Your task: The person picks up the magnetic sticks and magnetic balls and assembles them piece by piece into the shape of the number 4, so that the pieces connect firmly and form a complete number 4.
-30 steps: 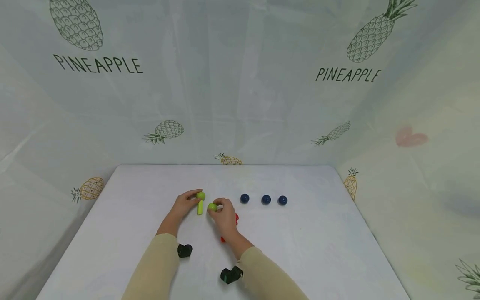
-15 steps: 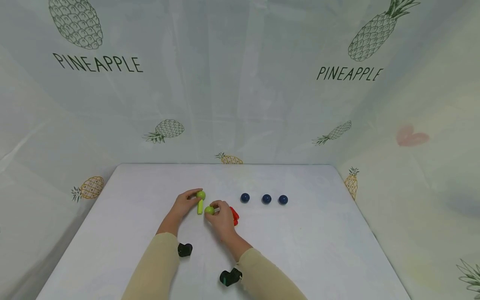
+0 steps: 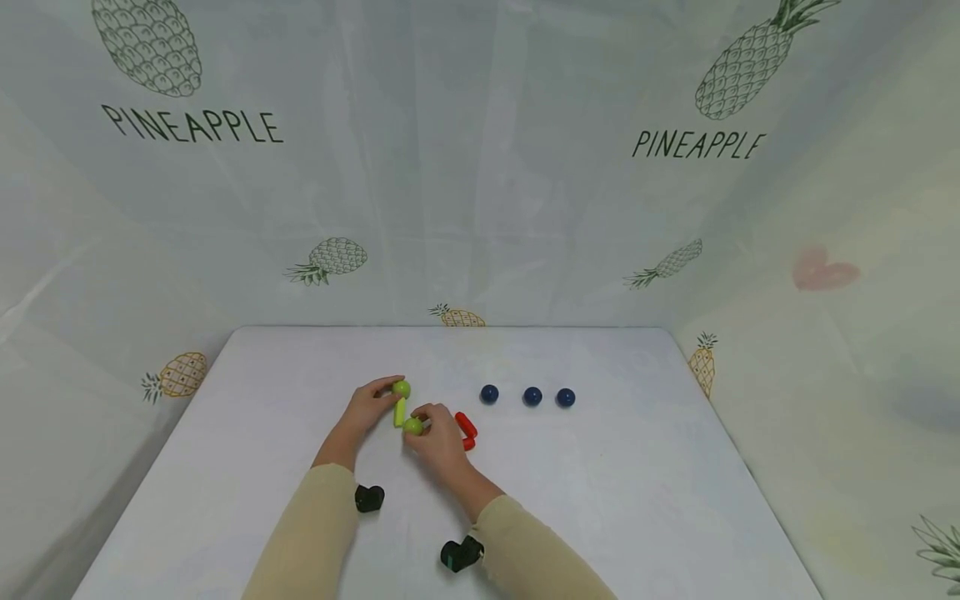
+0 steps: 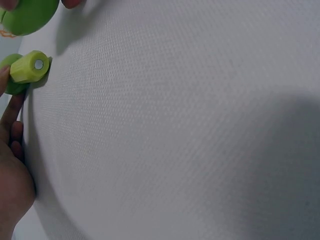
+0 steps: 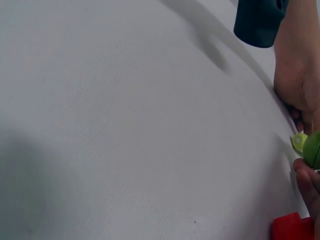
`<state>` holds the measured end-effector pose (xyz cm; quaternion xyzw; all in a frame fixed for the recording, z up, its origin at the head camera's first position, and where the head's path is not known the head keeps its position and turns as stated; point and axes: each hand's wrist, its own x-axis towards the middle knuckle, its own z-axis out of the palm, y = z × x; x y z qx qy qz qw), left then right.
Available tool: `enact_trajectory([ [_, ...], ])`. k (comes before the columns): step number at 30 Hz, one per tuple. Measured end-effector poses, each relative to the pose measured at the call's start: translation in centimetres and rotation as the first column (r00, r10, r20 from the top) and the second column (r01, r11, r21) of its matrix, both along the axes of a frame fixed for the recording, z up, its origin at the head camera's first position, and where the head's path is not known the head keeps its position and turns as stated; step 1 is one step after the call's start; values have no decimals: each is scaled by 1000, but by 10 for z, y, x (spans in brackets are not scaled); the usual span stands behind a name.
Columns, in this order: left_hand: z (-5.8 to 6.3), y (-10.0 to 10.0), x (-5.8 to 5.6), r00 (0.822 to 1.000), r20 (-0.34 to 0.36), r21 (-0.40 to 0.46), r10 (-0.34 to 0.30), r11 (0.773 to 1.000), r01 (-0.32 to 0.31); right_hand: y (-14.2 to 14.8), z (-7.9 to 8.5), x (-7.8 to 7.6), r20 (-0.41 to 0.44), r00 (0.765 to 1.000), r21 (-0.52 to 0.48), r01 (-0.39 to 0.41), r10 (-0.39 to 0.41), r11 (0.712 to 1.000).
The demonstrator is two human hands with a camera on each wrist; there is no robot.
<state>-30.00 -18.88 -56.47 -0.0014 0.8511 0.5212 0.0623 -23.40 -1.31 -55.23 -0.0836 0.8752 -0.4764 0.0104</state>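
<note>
On the left, my left hand [image 3: 367, 404] pinches a green ball [image 3: 402, 389] between thumb and finger. A yellow-green rod [image 3: 400, 412] runs from that ball toward me; its hexagonal near end has a round silvery tip in the left wrist view. My right hand [image 3: 437, 437] holds a second green ball [image 3: 413, 426] by its fingertips, close to the rod's near end and apart from it in the left wrist view. A small pale piece shows behind this ball, mostly hidden by the fingers. Two red rods [image 3: 466, 424] lie just right of my right hand, partly covered by it.
Three dark blue balls [image 3: 532, 397] are lined up on the white table [image 3: 637, 467], right of the hands. Dark wrist devices [image 3: 461, 553] sit beside both forearms. A pineapple-print cloth [image 3: 480, 167] hangs behind and at the sides.
My right hand has shifted left and slightly toward me with its green ball, nearer the rod's front end, uncovering more of the red rods. The left hand stays in place.
</note>
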Motion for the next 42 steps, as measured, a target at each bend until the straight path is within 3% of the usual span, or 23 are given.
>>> enact_trajectory([
  [10,7,0,3,1000,1,-7,-10,1000,10,-2,-2,-1,15,998,17,-57,57,998],
  [22,5,2,3,1000,13,-24,1,1000,-1,-5,-2,-1,-17,996,83,-83,85,993],
  [42,4,-2,1,1000,-4,-32,-22,999,22,-11,-4,2,-31,997,112,-67,71,991],
])
